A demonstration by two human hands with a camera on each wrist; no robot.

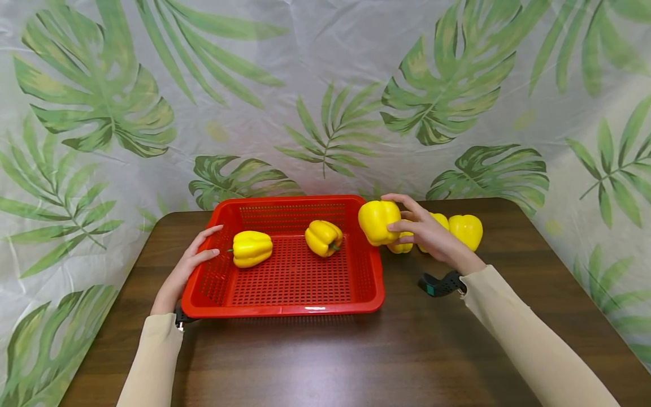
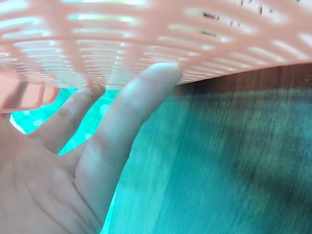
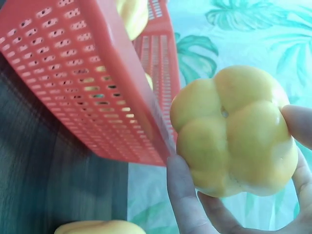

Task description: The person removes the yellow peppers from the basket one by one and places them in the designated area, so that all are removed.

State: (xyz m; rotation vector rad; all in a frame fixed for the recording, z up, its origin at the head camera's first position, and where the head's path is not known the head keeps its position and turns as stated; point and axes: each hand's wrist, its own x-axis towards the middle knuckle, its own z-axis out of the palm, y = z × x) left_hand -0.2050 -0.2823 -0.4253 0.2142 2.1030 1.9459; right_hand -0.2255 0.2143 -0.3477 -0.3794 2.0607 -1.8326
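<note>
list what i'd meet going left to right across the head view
Left hand, left pepper in the red basket, right pepper in the basket, yellow pepper held by the right hand, rightmost pepper on the table.

Here's the dark brown wood-grain table, and on it sits the red, rectangular, perforated plastic basket; just to its right, glossy yellow, blocky bell peppers cluster, some partly hidden.
</note>
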